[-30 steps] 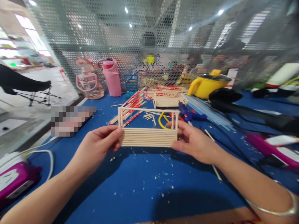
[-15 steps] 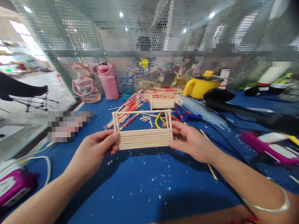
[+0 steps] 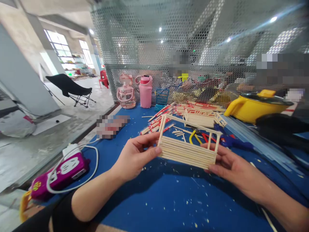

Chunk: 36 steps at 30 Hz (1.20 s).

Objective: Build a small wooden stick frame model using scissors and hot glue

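Observation:
A small frame of pale wooden sticks (image 3: 187, 152) hangs over the blue table, its lower part a wall of stacked sticks and its upper part open. My left hand (image 3: 136, 154) pinches its left end between thumb and fingers. At the right end, my right hand (image 3: 231, 166) grips the lower corner, some fingers hidden behind it. The frame tilts down to the right. Behind it lie a second stick structure (image 3: 199, 119), red-banded stick bundles (image 3: 160, 119), yellow-handled pliers (image 3: 192, 137) and a blue glue gun (image 3: 238, 141).
Two pink bottles (image 3: 145, 91), a blue wire basket (image 3: 162, 96) and a yellow pot (image 3: 251, 108) stand at the back before a perforated metal screen (image 3: 145, 51). Clear glue sticks (image 3: 260, 146) lie right. A purple power strip (image 3: 60, 174) with a white cable is left.
The view has turned left, so the scene sits further right. The stick frame, level before, now slopes down to the right. Both hands still hold its ends.

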Available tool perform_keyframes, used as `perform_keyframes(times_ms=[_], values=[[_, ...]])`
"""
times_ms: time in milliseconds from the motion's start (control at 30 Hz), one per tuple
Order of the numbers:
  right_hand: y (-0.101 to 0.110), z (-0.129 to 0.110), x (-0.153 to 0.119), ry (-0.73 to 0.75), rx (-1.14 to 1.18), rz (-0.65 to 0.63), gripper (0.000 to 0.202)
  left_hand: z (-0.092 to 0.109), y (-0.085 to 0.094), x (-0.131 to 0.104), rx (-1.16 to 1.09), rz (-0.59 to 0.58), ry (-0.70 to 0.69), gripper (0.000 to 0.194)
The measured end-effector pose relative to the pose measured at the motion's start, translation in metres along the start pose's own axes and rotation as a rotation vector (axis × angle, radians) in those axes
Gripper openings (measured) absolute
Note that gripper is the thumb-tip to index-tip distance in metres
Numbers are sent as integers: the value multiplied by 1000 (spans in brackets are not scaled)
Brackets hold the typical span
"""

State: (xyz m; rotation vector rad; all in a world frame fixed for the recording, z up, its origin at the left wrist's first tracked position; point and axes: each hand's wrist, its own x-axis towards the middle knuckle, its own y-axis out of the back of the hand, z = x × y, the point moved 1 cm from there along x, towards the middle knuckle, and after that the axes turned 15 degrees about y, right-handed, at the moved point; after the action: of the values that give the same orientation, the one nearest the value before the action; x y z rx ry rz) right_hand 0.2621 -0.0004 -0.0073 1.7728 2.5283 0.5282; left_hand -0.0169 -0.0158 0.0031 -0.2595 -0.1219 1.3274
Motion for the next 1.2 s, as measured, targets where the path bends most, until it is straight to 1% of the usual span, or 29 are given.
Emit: perform_keyframes(times_ms=[100, 267, 433, 533, 633, 700, 767, 800, 833, 867, 933, 967, 1033, 1100, 1133, 1200], values=[[0, 4, 1, 7, 19, -13, 57, 0, 0, 0, 53, 1, -17, 33], [2, 7, -2, 36, 21, 25, 61, -3, 2, 0, 93, 93, -5, 31], [3, 6, -5, 57, -16, 54, 70, -6, 4, 2, 142, 150, 7, 31], [0, 3, -6, 42, -21, 37, 74, -8, 6, 5, 222, 224, 2, 34], [-3, -3, -6, 42, -32, -2, 74, -8, 7, 8, 245, 274, -16, 38], [-2, -8, -4, 51, -58, -44, 69, -6, 7, 10, 247, 275, 25, 41], [3, -12, -1, 44, -95, -75, 60, -5, 7, 11, 263, 260, 96, 41], [8, -13, 0, 34, -116, -54, 57, -4, 7, 11, 269, 252, 133, 39], [13, -13, 2, 21, -141, -2, 57, -4, 8, 11, 270, 242, 170, 38], [19, -13, 3, 11, -171, 79, 59, -3, 8, 11, 266, 234, 205, 37], [31, -12, 4, 12, -266, 265, 59, -4, 9, 11, 249, 214, 272, 36], [37, -12, 5, 23, -346, 337, 55, -5, 9, 10, 240, 204, 301, 35], [46, -10, 7, 52, -567, 405, 41, -7, 9, 10, 230, 188, 349, 35], [55, -7, 10, 57, -812, 408, 27, -9, 8, 10, 240, 171, 390, 34], [60, -4, 12, 49, -926, 391, 25, -10, 8, 10, 254, 160, 404, 34], [72, 2, 18, 10, -1123, 315, 30, -11, 8, 9, 295, 133, 415, 35]])
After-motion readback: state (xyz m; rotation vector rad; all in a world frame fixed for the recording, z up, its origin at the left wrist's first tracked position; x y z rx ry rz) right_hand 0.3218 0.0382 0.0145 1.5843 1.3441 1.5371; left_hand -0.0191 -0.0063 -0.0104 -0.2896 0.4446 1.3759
